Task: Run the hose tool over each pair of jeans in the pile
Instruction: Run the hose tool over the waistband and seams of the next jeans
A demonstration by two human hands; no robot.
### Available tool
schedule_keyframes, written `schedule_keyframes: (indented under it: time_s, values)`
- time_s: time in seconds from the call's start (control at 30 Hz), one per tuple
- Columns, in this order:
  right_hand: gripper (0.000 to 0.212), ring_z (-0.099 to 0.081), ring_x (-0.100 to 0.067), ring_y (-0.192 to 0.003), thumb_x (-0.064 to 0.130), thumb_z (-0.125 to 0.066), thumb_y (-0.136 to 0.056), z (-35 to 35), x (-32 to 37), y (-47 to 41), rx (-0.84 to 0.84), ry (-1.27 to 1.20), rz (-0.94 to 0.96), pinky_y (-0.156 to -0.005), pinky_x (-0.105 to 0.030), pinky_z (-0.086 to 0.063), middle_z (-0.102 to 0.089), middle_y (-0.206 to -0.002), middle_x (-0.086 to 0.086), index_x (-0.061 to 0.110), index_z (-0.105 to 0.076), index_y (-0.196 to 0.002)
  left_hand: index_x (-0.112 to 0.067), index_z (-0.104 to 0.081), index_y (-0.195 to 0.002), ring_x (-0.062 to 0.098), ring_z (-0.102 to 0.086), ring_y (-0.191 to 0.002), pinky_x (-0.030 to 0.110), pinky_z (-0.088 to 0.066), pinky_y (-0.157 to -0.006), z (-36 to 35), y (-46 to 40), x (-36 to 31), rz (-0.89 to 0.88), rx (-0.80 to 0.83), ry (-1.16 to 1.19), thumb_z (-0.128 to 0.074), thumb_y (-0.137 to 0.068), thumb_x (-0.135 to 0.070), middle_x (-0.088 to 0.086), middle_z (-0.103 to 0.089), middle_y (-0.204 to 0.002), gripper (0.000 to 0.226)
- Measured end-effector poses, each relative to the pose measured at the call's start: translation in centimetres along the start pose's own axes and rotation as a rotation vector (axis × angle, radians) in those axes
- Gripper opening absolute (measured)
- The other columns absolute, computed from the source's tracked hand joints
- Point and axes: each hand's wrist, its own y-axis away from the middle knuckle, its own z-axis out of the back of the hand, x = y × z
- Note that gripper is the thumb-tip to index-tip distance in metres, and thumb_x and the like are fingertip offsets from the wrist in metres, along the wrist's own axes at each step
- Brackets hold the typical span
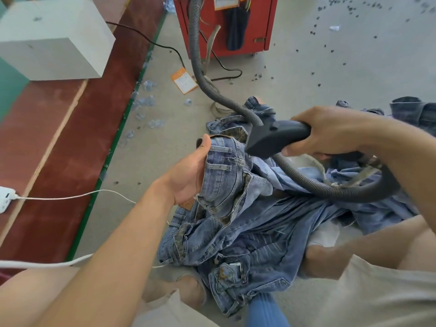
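From the head camera, the left hand (188, 175) is gripping the waistband of the top jeans (226, 180) on the floor pile (247, 244), while the right hand (330, 133) is clasping the dark hose tool (276, 138) just above them.

Both hands curled in grips — left hand (188, 175) palm-up, right hand (330, 133) knuckles-up, forearms extended.

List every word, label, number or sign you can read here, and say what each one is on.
No text is readable.
Orange and white tag on the floor: print too small and blurred.
Orange and white tags on the red cabinet: print blurred and cut off by the frame.
Brown patch on the jeans: mostly hidden, nothing legible.
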Motion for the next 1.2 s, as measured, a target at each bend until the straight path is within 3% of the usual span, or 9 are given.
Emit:
schedule_keyframes:
  time_s: [0.07, 0.2, 0.33, 0.47, 0.67, 0.8, 0.9, 1.03, 1.2]
  values:
    - [0.018, -0.058, -0.01, -0.04, 0.046, -0.078, -0.077, -1.0, 0.3, -0.3, 0.076, 0.01, -0.015, -0.041, -0.019, -0.042, -0.066, -0.053, 0.005, 0.032, -0.068, -0.079, -0.022, -0.053, -0.147, 0.028, -0.059, -0.133, 0.04, -0.055, -0.1, 0.0, -0.1, 0.1, 0.001, 0.012, 0.025, -0.025, -0.104, -0.065, 0.01, -0.062, -0.144, 0.067]
    - [0.019, -0.057, -0.007, -0.04, 0.037, -0.079, -0.086, -2.4, 0.0, -2.0, -0.056, -0.086, -0.098, -0.039, -0.018, -0.044, -0.065, -0.051, 0.005, 0.023, -0.068, -0.092, -0.021, -0.052, -0.147, 0.029, -0.059, -0.133, 0.041, -0.055, -0.1, 0.1, -0.2, 0.3, 0.014, 0.013, 0.044, -0.026, -0.104, -0.064, 0.011, -0.061, -0.144, 0.066]
    - [0.027, -0.061, -0.013, -0.047, 0.048, -0.082, -0.08, -1.4, -0.1, -1.5, -0.05, -0.272, -0.104, -0.047, -0.025, -0.052, -0.071, -0.061, 0.0, 0.026, -0.071, -0.09, -0.02, -0.053, -0.147, 0.03, -0.058, -0.133, 0.041, -0.055, -0.101, 0.2, 0.0, 0.3, 0.023, 0.015, 0.057, -0.024, -0.105, -0.062, 0.012, -0.061, -0.144, 0.066]
    - [0.023, -0.062, -0.011, -0.046, 0.049, -0.08, -0.077, -2.5, 1.5, -0.5, 0.07, -0.074, -0.026, -0.046, -0.024, -0.048, -0.07, -0.061, 0.001, 0.029, -0.071, -0.083, -0.021, -0.051, -0.149, 0.033, -0.059, -0.132, 0.043, -0.056, -0.099, -0.3, -0.3, 0.4, 0.037, 0.016, 0.096, -0.024, -0.106, -0.06, 0.014, -0.061, -0.144, 0.064]
    - [0.022, -0.061, -0.008, -0.043, 0.045, -0.075, -0.086, -3.3, 2.4, -1.1, -0.169, -0.055, -0.062, -0.046, -0.025, -0.05, -0.069, -0.061, 0.002, 0.025, -0.067, -0.093, -0.019, -0.052, -0.146, 0.031, -0.061, -0.13, 0.045, -0.054, -0.103, -0.2, -0.4, 0.4, 0.06, -0.055, 0.098, -0.023, -0.108, -0.056, 0.013, -0.063, -0.141, 0.06]
    - [0.021, -0.057, -0.004, -0.037, 0.045, -0.077, -0.084, -2.4, 2.0, 0.1, -0.064, -0.029, -0.049, -0.035, -0.016, -0.039, -0.066, -0.053, 0.013, 0.027, -0.066, -0.085, -0.018, -0.05, -0.148, 0.031, -0.062, -0.129, 0.044, -0.056, -0.101, -0.4, -0.4, 0.4, 0.06, -0.078, 0.098, -0.022, -0.109, -0.054, 0.013, -0.064, -0.14, 0.06]
    - [0.023, -0.062, -0.006, -0.044, 0.048, -0.074, -0.082, -3.7, 2.7, 0.2, -0.018, 0.043, -0.037, -0.043, -0.022, -0.046, -0.068, -0.058, 0.007, 0.027, -0.068, -0.088, -0.018, -0.051, -0.147, 0.033, -0.063, -0.127, 0.044, -0.058, -0.097, -0.8, -0.5, 0.6, 0.073, -0.082, 0.11, -0.024, -0.109, -0.053, 0.016, -0.065, -0.138, 0.059]
    - [0.029, -0.071, -0.022, -0.065, 0.045, -0.072, -0.088, -4.5, 3.2, -1.0, -0.152, -0.071, -0.072, -0.064, -0.04, -0.062, -0.072, -0.077, -0.003, 0.021, -0.067, -0.103, -0.015, -0.054, -0.144, 0.029, -0.064, -0.126, 0.039, -0.059, -0.094, -1.0, -0.5, 1.0, 0.08, -0.091, 0.083, -0.023, -0.109, -0.052, 0.013, -0.065, -0.138, 0.06]
    - [0.021, -0.06, -0.008, -0.041, 0.045, -0.076, -0.083, -2.3, 1.8, 0.0, -0.117, -0.107, -0.073, -0.04, -0.021, -0.045, -0.067, -0.053, 0.008, 0.028, -0.066, -0.087, -0.013, -0.05, -0.148, 0.031, -0.061, -0.13, 0.044, -0.055, -0.103, -0.8, -0.4, 0.9, 0.058, -0.103, 0.093, -0.022, -0.109, -0.053, 0.013, -0.063, -0.141, 0.062]
